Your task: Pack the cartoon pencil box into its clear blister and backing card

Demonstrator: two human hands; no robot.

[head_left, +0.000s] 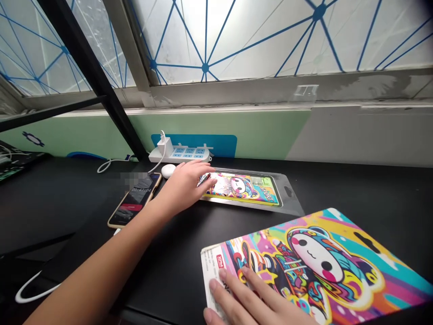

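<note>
My left hand reaches over the left end of a clear plastic package lying on the desk. Its fingers are stretched out and the thumb stands apart. Inside the package is a bright cartoon-printed insert with a yellow-green edge. A small silvery thing shows between thumb and fingers; its kind and whether I touch it cannot be made out. My right hand lies with fingers spread on the lower left part of a large colourful cartoon-printed sheet or card, near its white label strip.
A phone lies left of my left forearm. Behind it are a round white object and a white power strip with a charger plugged in. A black slanted post and window frame bound the desk.
</note>
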